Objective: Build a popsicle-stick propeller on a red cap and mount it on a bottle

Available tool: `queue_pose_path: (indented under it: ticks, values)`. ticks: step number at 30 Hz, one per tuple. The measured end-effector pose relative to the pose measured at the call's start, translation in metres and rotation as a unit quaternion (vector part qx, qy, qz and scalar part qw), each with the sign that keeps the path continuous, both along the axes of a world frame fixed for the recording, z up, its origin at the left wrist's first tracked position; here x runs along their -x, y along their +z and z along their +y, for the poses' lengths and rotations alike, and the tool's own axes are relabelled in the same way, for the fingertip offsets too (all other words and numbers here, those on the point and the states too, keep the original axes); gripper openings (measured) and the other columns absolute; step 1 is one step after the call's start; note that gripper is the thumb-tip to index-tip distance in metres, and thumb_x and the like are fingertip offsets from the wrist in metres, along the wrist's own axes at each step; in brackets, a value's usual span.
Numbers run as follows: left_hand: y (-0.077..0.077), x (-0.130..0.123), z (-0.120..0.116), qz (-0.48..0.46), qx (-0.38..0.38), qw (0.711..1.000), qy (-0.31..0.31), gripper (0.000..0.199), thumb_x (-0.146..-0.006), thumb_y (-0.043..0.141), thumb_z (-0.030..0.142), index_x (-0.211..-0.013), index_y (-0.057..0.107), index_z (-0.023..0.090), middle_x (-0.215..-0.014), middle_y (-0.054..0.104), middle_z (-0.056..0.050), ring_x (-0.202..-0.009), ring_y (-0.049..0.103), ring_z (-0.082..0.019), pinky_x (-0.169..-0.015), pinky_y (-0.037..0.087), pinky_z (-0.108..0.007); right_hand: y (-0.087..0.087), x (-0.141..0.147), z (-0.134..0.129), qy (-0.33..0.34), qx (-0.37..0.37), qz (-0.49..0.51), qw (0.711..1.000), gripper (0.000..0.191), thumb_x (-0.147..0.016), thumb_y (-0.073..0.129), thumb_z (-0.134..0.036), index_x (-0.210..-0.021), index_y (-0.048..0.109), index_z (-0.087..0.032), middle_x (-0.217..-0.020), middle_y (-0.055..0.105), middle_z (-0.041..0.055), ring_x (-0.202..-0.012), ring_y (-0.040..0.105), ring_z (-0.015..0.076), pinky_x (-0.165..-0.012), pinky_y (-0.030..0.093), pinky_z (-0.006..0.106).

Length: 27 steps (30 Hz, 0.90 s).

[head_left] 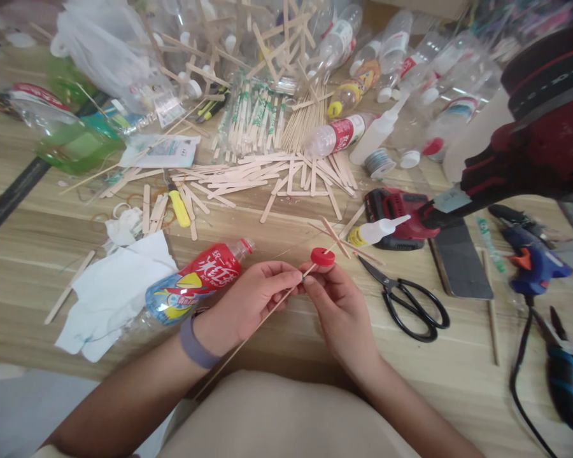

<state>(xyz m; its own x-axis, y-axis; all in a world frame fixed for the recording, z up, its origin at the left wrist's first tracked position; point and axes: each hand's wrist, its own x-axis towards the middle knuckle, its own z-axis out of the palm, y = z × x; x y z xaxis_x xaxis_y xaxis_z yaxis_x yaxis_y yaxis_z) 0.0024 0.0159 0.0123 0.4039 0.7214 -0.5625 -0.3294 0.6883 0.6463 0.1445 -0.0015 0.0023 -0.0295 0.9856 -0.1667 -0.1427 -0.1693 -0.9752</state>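
Note:
A long thin wooden stick (241, 345) runs slantwise between my hands and through a red bottle cap (323, 257). My left hand (255, 299) is closed, pinching the stick just below the cap. A small dark piece shows on the stick at the fingertips, too small to name. My right hand (341, 312) is closed on the stick from the other side, its fingers behind and under the cap. Left of my hands lies an iced tea bottle (195, 280) with a red and blue label. Black-handled scissors (405, 305) rest to the right.
Flat wooden craft sticks (248, 175) are heaped beyond my hands. A glue bottle (375, 232) lies by a red power tool (520, 152). Farther right are a phone (463, 261), a blue glue gun (535, 254) and pliers (566, 375). White paper (109, 299) lies left.

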Motion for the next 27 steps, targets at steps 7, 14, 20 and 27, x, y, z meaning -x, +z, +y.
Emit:
queue_pose_path:
  ticks: [7,14,20,27]
  values:
    - [-0.002,0.001,0.001,-0.02,0.022,1.0,-0.008,0.022,-0.073,0.075,0.032,-0.067,0.062,0.016,-0.055,0.046,0.007,-0.051,0.037,-0.005,-0.051,0.031,-0.018,0.002,-0.004,0.004,0.026,-0.016,0.002,1.0,0.007,-0.083,0.065,-0.027,-0.088,0.066,-0.023,-0.078,0.067,-0.001,-0.068,0.063,0.0138,-0.069,0.055,0.029]
    - [0.0,0.003,0.002,-0.017,0.024,0.999,-0.016,0.024,-0.075,0.075,0.033,-0.065,0.061,0.016,-0.054,0.046,0.007,-0.05,0.039,-0.005,-0.049,0.03,-0.017,0.005,-0.007,0.009,0.06,-0.028,0.02,0.998,0.002,-0.084,0.065,-0.024,-0.083,0.064,-0.023,-0.074,0.065,-0.0023,-0.062,0.062,0.012,-0.068,0.055,0.028]
    - [-0.002,0.003,0.001,-0.02,0.034,0.999,-0.028,0.027,-0.073,0.077,0.037,-0.068,0.062,0.015,-0.058,0.052,0.005,-0.052,0.043,-0.005,-0.049,0.032,-0.018,0.006,-0.009,0.01,0.08,-0.02,0.032,0.996,0.002,-0.085,0.063,-0.024,-0.084,0.062,-0.022,-0.07,0.064,-0.0025,-0.06,0.061,0.0118,-0.063,0.052,0.027]
    - [0.0,0.002,0.002,-0.012,0.047,0.998,-0.025,0.028,-0.073,0.076,0.037,-0.071,0.058,0.015,-0.062,0.054,0.005,-0.053,0.045,-0.005,-0.051,0.034,-0.018,0.007,-0.01,0.011,0.071,-0.019,-0.003,0.997,0.005,-0.08,0.064,-0.021,-0.081,0.06,-0.021,-0.067,0.06,-0.0023,-0.059,0.057,0.0115,-0.058,0.047,0.025]
